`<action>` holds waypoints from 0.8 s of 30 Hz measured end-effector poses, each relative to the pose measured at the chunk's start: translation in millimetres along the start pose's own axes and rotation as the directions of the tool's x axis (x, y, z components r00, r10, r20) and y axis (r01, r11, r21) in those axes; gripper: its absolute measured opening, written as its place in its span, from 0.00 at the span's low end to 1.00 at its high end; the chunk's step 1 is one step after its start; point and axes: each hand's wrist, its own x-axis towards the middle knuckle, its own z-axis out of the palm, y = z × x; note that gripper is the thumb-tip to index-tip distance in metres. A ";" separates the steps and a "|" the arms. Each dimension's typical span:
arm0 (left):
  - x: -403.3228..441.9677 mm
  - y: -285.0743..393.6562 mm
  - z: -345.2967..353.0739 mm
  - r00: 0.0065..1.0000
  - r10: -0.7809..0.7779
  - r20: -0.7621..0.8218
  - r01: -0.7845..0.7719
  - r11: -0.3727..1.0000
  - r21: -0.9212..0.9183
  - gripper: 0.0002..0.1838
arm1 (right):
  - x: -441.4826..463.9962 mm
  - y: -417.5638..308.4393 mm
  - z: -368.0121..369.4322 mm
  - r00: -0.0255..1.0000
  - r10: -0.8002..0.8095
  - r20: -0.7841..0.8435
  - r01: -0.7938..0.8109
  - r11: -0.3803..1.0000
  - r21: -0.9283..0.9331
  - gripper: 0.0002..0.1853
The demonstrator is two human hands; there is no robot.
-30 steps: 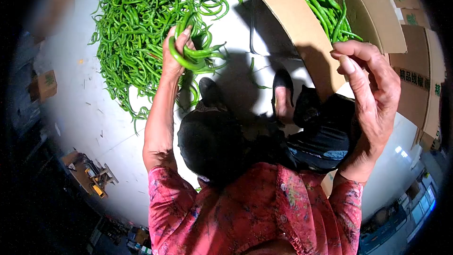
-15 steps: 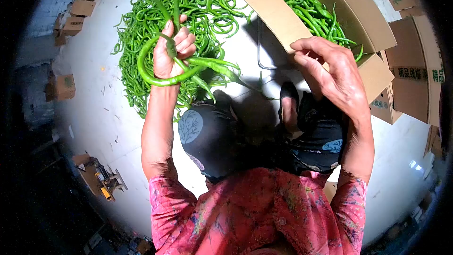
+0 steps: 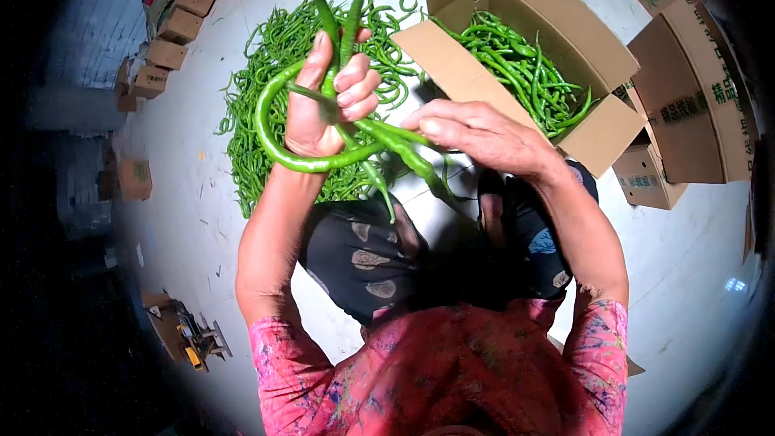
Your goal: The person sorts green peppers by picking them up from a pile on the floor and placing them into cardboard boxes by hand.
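While in left hand (image 3: 311, 121), four-plus peppers (image 3: 307, 165) (right hand (image 3: 494, 139) alongside)

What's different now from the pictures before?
The right hand left the cardboard box's side and came across to the green peppers in the left hand. The left hand lifted them nearer the camera. It still holds them, and the big pile and the open box with peppers inside stayed put.
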 end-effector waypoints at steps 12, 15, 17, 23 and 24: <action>8.2 -44.8 2.6 0.998 0.065 -0.028 -0.059 0.985 0.161 0.26 | 6.4 21.5 27.8 0.963 0.062 0.263 -0.206 0.799 0.565 0.33; 13.6 -52.0 -9.2 0.981 0.131 -0.142 -0.099 0.971 0.217 0.23 | 3.0 11.4 33.5 0.963 0.154 0.220 -0.265 0.677 0.686 0.31; 16.2 -55.5 -10.5 0.954 0.200 -0.223 -0.109 0.926 0.361 0.23 | 5.1 12.9 33.9 0.960 0.160 0.230 -0.277 0.653 0.705 0.27; 14.8 -48.4 -20.8 0.991 0.050 -0.121 0.017 0.869 0.494 0.30 | 7.3 14.5 30.3 0.967 0.138 0.214 -0.246 0.728 0.640 0.19; 15.3 -47.8 -22.9 0.994 0.054 -0.096 -0.001 0.875 0.484 0.31 | 7.3 13.8 28.6 0.966 0.154 0.207 -0.252 0.730 0.635 0.19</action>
